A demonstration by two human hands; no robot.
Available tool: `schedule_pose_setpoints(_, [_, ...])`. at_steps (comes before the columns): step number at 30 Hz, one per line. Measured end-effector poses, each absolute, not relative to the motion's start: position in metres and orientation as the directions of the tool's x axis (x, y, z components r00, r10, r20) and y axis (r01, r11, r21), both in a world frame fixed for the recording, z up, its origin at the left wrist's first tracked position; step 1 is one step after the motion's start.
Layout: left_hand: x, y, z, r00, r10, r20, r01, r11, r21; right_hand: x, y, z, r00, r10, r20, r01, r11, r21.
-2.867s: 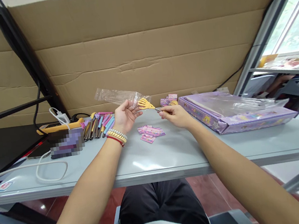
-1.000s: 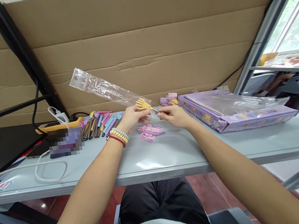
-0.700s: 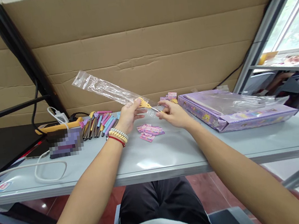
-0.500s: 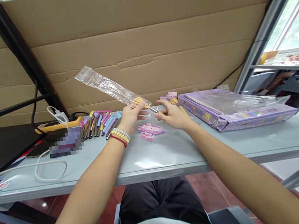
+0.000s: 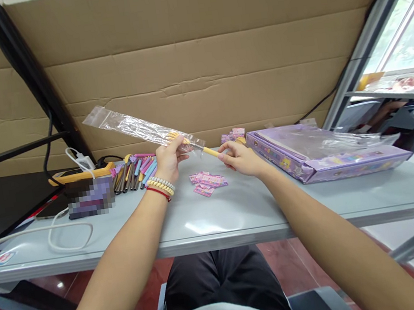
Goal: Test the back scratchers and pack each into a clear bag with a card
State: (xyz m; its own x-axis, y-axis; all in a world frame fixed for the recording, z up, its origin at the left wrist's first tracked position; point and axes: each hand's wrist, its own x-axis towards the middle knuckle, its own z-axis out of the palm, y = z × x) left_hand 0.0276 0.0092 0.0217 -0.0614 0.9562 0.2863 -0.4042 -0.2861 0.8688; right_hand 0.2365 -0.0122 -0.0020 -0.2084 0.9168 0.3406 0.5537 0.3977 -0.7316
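My left hand [image 5: 169, 161] is closed on a long clear plastic bag [image 5: 125, 124], which stretches up and to the left from my fingers. A yellow back scratcher [image 5: 211, 152] lies with its claw-shaped head in the open end of the bag. Its metal shaft and yellow handle stick out to the right. My right hand [image 5: 241, 158] pinches the handle's end between thumb and fingers. Below, several pink printed cards [image 5: 208, 181] lie on the grey table [image 5: 223, 214]. Left of my left hand is a pile of back scratchers [image 5: 135, 170] with coloured handles and metal shafts.
A purple printed box [image 5: 280, 160] with clear bags [image 5: 328, 139] on top stands at the right. More pink cards [image 5: 238, 132] sit behind my right hand. At left are a yellow-edged device [image 5: 79, 175], a white cable [image 5: 91, 233] and a blurred dark item [image 5: 91, 197].
The back scratcher has slid leftward with its head farther into the bag. My right hand has moved from the metal shaft area to the handle's end. My left hand and the bag shifted left and the bag dipped lower.
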Motion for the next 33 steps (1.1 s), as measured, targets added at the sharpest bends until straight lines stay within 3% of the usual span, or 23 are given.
schedule_pose_setpoints(14, [0.039, 0.003, 0.012, 0.211, 0.953, 0.216, -0.265, -0.156, 0.951, 0.215, -0.024, -0.002, -0.186, 0.898, 0.398, 0.512, 0.435, -0.741])
schedule_pose_setpoints(19, [0.029, 0.008, 0.018, 0.161, 0.964, 0.213, -0.341, -0.148, 0.928, 0.226, -0.021, 0.001, -0.305, 0.889, 0.342, 0.219, 0.415, -0.883])
schedule_pose_setpoints(24, [0.023, 0.01, 0.02, 0.214, 0.959, 0.185, -0.392, -0.089, 0.916, 0.233, -0.024, 0.007, -0.435, 0.838, 0.329, 0.015, 0.372, -0.928])
schedule_pose_setpoints(29, [0.024, 0.007, 0.02, 0.273, 0.947, 0.172, -0.383, -0.057, 0.922, 0.232, -0.021, 0.005, -0.337, 0.853, 0.399, -0.002, 0.423, -0.906])
schedule_pose_setpoints(33, [0.029, 0.004, 0.02, 0.315, 0.934, 0.171, -0.351, -0.053, 0.935, 0.231, -0.017, 0.002, -0.232, 0.868, 0.438, 0.09, 0.467, -0.879])
